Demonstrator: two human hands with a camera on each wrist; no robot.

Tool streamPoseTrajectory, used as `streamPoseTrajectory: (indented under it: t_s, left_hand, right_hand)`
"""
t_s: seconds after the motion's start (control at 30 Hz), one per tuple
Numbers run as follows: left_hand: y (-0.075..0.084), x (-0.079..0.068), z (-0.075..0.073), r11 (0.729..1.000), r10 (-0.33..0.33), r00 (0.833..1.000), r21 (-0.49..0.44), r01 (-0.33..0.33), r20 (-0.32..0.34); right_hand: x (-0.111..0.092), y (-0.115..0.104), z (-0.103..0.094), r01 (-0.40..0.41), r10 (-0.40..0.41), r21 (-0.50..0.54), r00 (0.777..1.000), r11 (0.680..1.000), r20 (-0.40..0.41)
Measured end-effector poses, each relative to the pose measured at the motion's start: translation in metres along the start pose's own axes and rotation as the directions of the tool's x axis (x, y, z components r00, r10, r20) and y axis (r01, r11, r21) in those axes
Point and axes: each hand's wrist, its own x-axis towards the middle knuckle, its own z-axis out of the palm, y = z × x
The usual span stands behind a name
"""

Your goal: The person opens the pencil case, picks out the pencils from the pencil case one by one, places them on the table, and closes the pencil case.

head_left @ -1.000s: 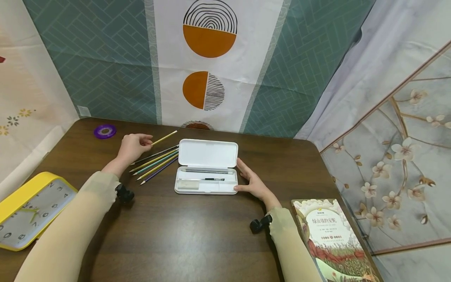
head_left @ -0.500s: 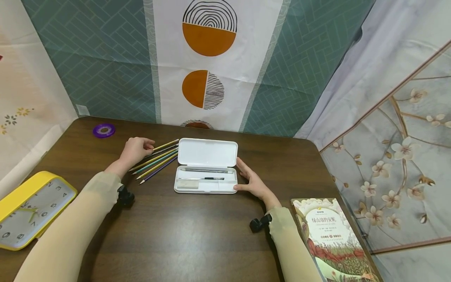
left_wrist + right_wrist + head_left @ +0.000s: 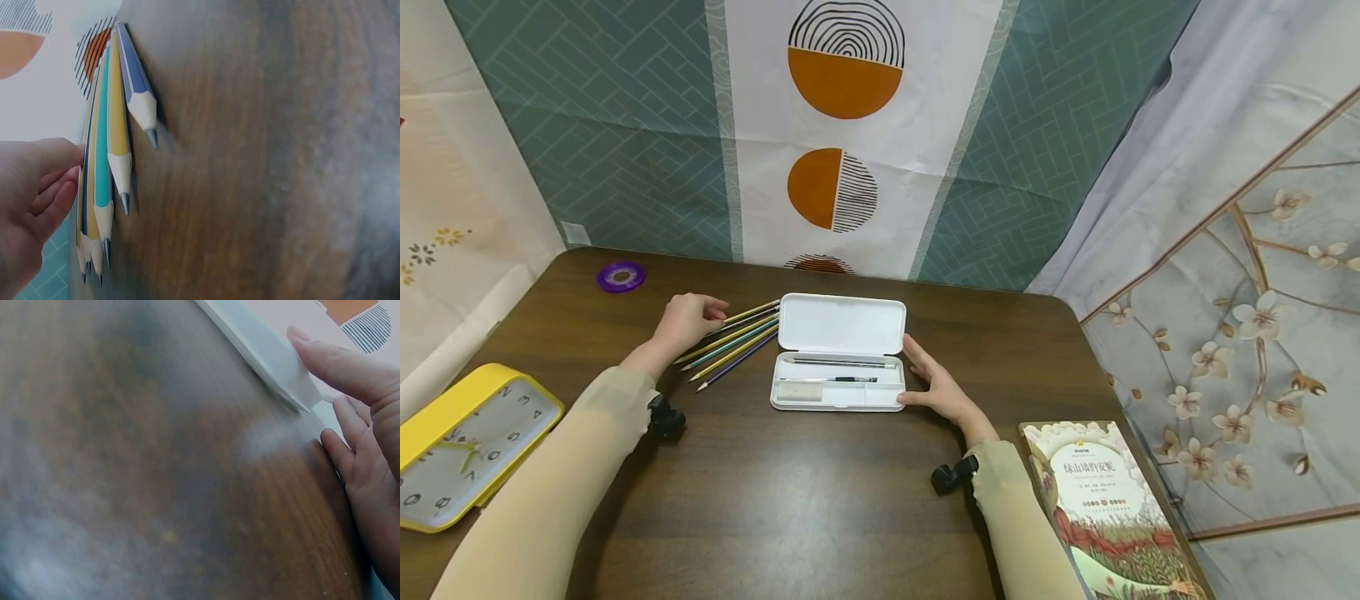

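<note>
My left hand (image 3: 683, 323) pinches a yellow pencil (image 3: 752, 311) at the far side of a fan of pencils. Beside it in the fan lie a dark pencil, a teal pencil (image 3: 102, 144), yellow ones and a purple pencil (image 3: 134, 69), sharpened tips toward me. A white pencil case (image 3: 842, 323) stands with its lid raised, just right of the fan. Inside are a dark pencil (image 3: 842, 363), a slim brush-like tool (image 3: 850, 380) and a pale eraser (image 3: 800, 392). My right hand (image 3: 942, 390) touches the case's right end, thumb at the front corner, fingers fairly straight beside the lid.
A purple ring-shaped roll (image 3: 621, 277) lies at the back left of the brown table (image 3: 790, 500). A yellow clock (image 3: 482, 450) stands at the left, near my forearm. A book (image 3: 1105, 500) lies at the right edge, beside my right sleeve.
My left hand has lowered the yellow pencil, which was raised behind the fan, down against the other pencils. My right hand stays at the case.
</note>
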Motion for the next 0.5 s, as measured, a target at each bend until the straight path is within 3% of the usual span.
streamPoseTrajectory:
  t_s: [0.2, 0.5]
  left_hand:
    - [-0.0039, 0.0014, -0.0001, 1.000, 0.007, 1.000, -0.004, -0.007, 0.011]
    - [-0.0030, 0.0006, -0.0034, 1.000, 0.010, 1.000, -0.006, -0.010, 0.008]
  right_hand:
    - [-0.0029, -0.0105, 0.0003, -0.006, 0.006, 0.003, 1.000, 1.000, 0.009]
    - [-0.0025, -0.0097, -0.0003, 0.003, -0.003, 0.004, 1.000, 1.000, 0.008]
